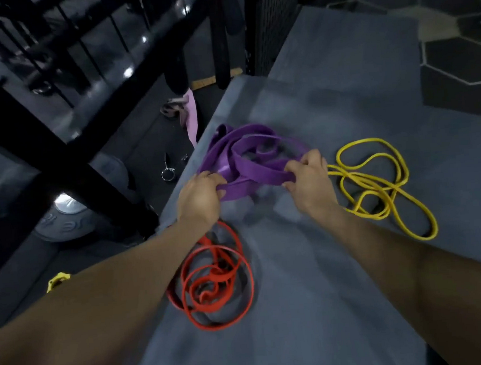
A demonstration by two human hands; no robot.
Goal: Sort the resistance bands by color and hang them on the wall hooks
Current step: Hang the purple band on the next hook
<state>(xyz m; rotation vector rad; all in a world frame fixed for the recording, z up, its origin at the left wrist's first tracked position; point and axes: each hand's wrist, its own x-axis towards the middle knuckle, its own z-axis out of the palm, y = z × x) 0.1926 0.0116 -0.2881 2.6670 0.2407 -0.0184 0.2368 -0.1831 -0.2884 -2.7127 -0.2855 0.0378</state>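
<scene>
Forearms reach out from the bottom of my view over the grey padded surface [315, 306]. Nearest me lies the red bands [212, 276] pile, coiled loosely just under my left wrist, apart from the other colours, so the sorting looks well along. Further out, my left hand [199, 198] curls its fingers round one end of the purple bands [240, 159], and my right hand [308, 180] pinches the other end between thumb and fingers. I judge I hold it at both ends to gather the wide straps into one bundle before lifting them. The purple heap lies between my hands and just beyond them. Just right of my right hand, the yellow bands [377, 183] sprawl in thin loops. Beyond, a black rack [57, 133] stands left; I cannot make out hooks.
</scene>
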